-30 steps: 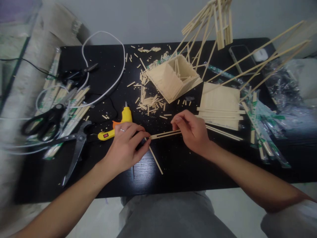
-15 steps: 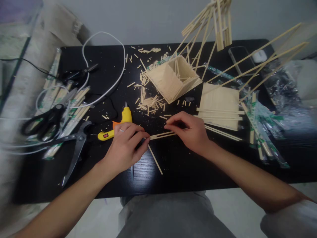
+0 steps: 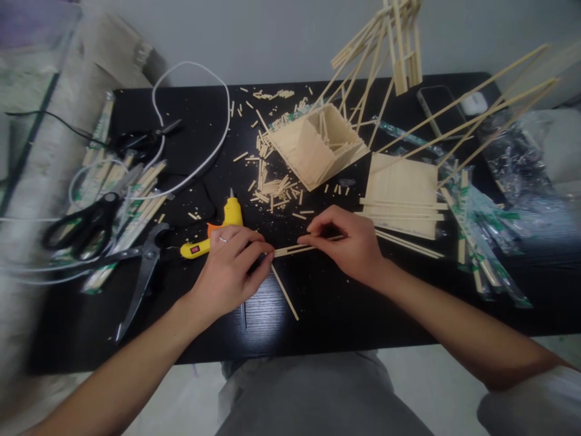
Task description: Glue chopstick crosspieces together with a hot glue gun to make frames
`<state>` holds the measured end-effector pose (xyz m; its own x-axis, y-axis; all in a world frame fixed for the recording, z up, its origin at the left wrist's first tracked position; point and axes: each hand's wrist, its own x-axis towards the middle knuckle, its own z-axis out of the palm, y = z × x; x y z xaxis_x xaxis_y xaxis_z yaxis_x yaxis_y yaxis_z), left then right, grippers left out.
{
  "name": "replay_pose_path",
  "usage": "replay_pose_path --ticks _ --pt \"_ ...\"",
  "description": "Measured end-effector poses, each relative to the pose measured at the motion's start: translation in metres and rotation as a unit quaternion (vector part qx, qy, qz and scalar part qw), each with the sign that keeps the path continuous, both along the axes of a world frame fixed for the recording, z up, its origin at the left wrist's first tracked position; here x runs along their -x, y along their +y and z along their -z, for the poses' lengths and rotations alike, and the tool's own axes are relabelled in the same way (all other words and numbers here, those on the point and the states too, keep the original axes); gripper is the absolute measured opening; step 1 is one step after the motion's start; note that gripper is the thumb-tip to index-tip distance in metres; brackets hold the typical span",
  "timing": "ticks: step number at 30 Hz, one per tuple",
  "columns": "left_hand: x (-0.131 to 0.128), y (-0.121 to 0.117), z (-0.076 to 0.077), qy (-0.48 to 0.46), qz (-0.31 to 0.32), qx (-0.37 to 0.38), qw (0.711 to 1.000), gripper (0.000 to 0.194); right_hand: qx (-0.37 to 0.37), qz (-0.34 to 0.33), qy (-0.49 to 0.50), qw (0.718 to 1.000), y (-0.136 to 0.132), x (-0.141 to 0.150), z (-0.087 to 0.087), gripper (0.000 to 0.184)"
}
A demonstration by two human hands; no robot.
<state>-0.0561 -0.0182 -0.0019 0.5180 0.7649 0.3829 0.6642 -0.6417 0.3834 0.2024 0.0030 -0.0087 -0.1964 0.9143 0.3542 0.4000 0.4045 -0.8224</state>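
My left hand (image 3: 233, 263) is closed, its thumb and fingers pinching the left end of a pair of thin wooden chopsticks (image 3: 290, 249) lying side by side with a narrow gap. My right hand (image 3: 347, 242) curls over the right part of the same pair, thumb laid along it and index finger just above; its other fingers are folded. Below my left fingertips a single stick (image 3: 285, 293) slants toward the table's front. Just behind my left hand lies a yellow hot glue gun (image 3: 232, 212), its nozzle pointing away from me.
A wooden stick box (image 3: 322, 145) with tall stick legs stands behind, beside a flat stick panel (image 3: 402, 188). Stick offcuts (image 3: 276, 184) litter the middle. Scissors (image 3: 91, 224), pliers (image 3: 147, 257), wrapped chopsticks (image 3: 140, 212) and a white cable (image 3: 227, 115) lie left; a phone (image 3: 440, 109) lies back right.
My right hand has slid left along the pair of chopsticks, and its thumb and index finger have parted slightly. My left hand has stayed in place.
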Motion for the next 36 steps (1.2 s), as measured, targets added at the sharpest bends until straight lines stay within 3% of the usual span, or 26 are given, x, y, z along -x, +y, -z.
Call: replay_pose_path --ticks 9,14,23,31,36 --pt "-0.0015 0.0001 -0.002 0.002 0.007 -0.018 1.0 0.006 0.004 -0.001 0.023 1.0 0.0017 -0.0003 0.0033 0.003" --pt "-0.0017 0.0 -0.0015 -0.005 0.003 -0.014 1.0 0.008 0.051 -0.004 0.052 0.997 0.0004 0.0005 0.0019 0.011" --pt "0.0001 0.0 0.0006 -0.001 0.008 -0.02 1.0 0.006 0.027 0.018 -0.008 0.999 -0.0021 -0.0014 0.0033 0.007" --pt "-0.001 0.0 -0.0016 -0.008 0.005 -0.017 1.0 0.007 -0.097 -0.019 -0.025 0.995 0.0018 0.0001 0.0026 0.014" --pt "0.0001 -0.0004 -0.0001 -0.008 0.007 -0.007 1.0 0.007 -0.113 -0.035 -0.089 0.989 0.0051 -0.0018 0.007 0.01"
